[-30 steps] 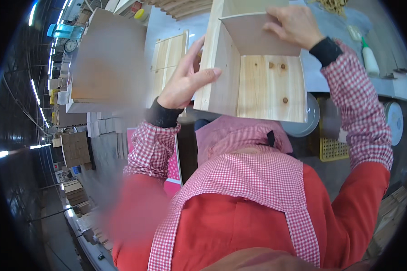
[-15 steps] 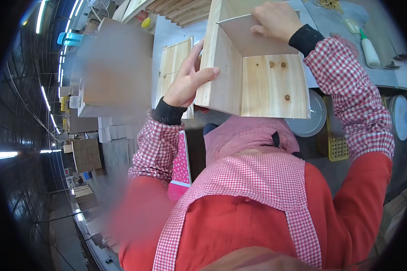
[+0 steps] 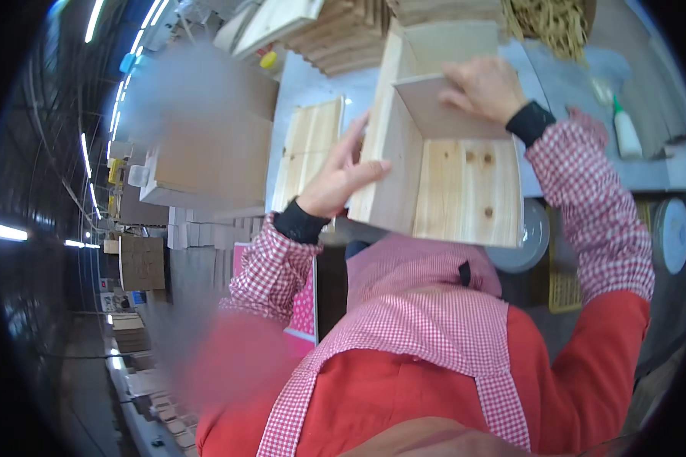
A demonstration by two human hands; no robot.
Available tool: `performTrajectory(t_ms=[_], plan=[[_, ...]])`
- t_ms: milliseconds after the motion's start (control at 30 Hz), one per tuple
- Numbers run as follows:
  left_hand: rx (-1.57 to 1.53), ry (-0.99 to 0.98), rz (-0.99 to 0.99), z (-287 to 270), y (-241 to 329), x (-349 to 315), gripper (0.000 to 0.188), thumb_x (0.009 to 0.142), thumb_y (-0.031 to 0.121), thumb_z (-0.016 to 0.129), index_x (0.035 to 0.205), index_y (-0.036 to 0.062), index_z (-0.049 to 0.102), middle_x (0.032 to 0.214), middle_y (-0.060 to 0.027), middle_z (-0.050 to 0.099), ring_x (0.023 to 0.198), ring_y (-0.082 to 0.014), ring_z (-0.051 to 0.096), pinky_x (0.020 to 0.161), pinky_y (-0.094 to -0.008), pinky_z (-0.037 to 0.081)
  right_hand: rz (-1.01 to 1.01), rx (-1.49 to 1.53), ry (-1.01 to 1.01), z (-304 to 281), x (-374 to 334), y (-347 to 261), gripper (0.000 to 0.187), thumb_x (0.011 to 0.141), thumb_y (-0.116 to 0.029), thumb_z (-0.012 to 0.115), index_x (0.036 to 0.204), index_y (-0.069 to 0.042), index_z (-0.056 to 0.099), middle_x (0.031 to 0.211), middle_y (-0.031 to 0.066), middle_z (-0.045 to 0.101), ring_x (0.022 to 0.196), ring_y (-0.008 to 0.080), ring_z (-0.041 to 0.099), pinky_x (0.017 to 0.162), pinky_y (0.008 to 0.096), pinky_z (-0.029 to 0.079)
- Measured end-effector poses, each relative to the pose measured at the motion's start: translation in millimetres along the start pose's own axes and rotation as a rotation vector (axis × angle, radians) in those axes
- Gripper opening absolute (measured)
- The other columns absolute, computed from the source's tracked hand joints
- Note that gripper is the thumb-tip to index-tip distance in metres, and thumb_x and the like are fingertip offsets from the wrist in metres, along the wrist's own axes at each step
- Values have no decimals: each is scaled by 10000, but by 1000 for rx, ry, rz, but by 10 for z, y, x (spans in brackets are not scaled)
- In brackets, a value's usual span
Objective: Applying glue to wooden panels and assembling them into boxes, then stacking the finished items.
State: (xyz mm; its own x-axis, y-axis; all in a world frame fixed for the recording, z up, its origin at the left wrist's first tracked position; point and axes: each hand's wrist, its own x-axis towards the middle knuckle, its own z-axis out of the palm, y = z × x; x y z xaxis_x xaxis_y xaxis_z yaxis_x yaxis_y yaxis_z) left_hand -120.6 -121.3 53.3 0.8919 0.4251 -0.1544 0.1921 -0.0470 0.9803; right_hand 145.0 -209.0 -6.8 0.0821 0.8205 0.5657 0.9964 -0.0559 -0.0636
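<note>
An open box of pale, knotty wood [image 3: 465,194] stands tilted toward me at the near edge of the worktable. A thin brownish divider panel [image 3: 423,103] crosses it, with one compartment on each side. My left hand [image 3: 343,179] grips the box's left wall, thumb on the top edge and fingers along the outer side. At the divider's upper edge, my right hand [image 3: 484,90] is closed, its fingers curled against the panel. Its fingertips are partly hidden.
Left of the box lie flat wooden boards [image 3: 309,145]. Stacked wood pieces [image 3: 339,38] stand behind. At the right are a white glue bottle with a green tip [image 3: 626,133] and a heap of yellowish strips [image 3: 549,27]. A lidded round bucket [image 3: 530,240] sits below the table edge.
The whole view has shifted, so box, hands and table appear lower and more of the far compartment shows. Both hands keep their places on the box and divider.
</note>
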Motion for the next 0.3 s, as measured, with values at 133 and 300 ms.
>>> performTrajectory(t_ms=[133, 300], plan=[[-48, -27, 7, -45, 17, -60, 813, 860, 87, 645, 1500, 40, 147, 1425, -101, 369, 1283, -187, 390, 1013, -313, 385, 10, -24, -43, -72, 26, -94, 311, 772, -393, 699, 830, -105, 597, 694, 107, 640, 666, 285, 644, 587, 414, 485], [-312, -59, -215, -446, 119, 121, 866, 874, 294, 685, 1519, 127, 131, 1482, -85, 319, 1324, -248, 357, 1049, -452, 345, 62, -91, -129, -150, 89, -136, 353, 734, -407, 734, 847, -100, 602, 734, 121, 663, 712, 306, 655, 680, 389, 507]])
